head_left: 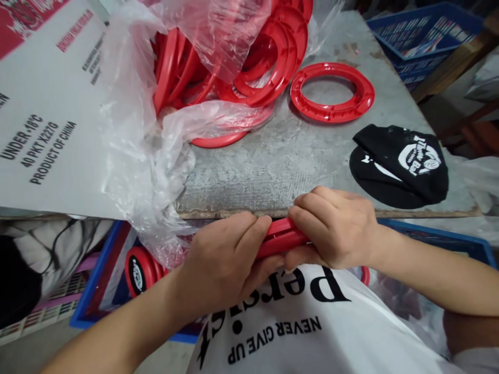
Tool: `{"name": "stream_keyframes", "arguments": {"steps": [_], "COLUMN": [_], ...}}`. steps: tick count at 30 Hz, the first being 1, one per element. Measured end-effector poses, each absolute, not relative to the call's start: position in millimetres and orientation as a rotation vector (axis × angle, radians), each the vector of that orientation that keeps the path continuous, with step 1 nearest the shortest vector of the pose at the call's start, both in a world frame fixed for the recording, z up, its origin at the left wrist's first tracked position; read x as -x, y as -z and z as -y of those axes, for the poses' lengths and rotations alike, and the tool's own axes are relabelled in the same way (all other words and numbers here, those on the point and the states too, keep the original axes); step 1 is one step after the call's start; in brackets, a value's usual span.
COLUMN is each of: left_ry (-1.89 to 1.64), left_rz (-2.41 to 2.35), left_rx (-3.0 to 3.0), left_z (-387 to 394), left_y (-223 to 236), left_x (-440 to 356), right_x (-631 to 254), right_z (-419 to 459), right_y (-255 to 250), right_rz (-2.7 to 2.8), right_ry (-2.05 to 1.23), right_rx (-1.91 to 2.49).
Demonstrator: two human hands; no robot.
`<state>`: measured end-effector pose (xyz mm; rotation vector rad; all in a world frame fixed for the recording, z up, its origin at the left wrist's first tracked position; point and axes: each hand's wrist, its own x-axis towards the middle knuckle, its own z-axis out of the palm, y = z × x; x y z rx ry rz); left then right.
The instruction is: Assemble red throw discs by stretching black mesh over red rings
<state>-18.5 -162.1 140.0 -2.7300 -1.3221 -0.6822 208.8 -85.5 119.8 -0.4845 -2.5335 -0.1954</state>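
Note:
Both my hands grip a red plastic ring (283,240) held edge-on at the table's front edge, close to my body. My left hand (226,259) wraps round its left side, and my right hand (333,228) closes over its right side. A thin gap runs along the rim, as if two layers lie together. On the table beyond my right hand lies a loose red ring (333,111), flat with its ribbed side up. Near it rests a folded black fabric piece (405,163) with white print. The palms and much of the held ring are hidden.
A clear plastic bag (136,119) spills many red rings (273,62) at the back of the grey table (241,182). A printed carton (47,114) stands at left. Below is a blue crate (97,280) with a red-and-black round piece (138,272); more blue crates (424,31) sit back right.

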Motion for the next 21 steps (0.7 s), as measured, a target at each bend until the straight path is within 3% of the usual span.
{"name": "stream_keyframes", "arguments": {"steps": [11,21], "left_ry": [0.628,0.569], "left_rz": [1.463,1.379], "left_rx": [2.767,2.792], "left_z": [148,133], "left_y": [-155,-142], "left_x": [13,3], "right_x": [-202,-218], "right_z": [67,63], "right_y": [-132,-119], "right_rz": [2.523,2.633], "right_ry": [0.351,0.276], "right_rx": [0.44,0.487]}}
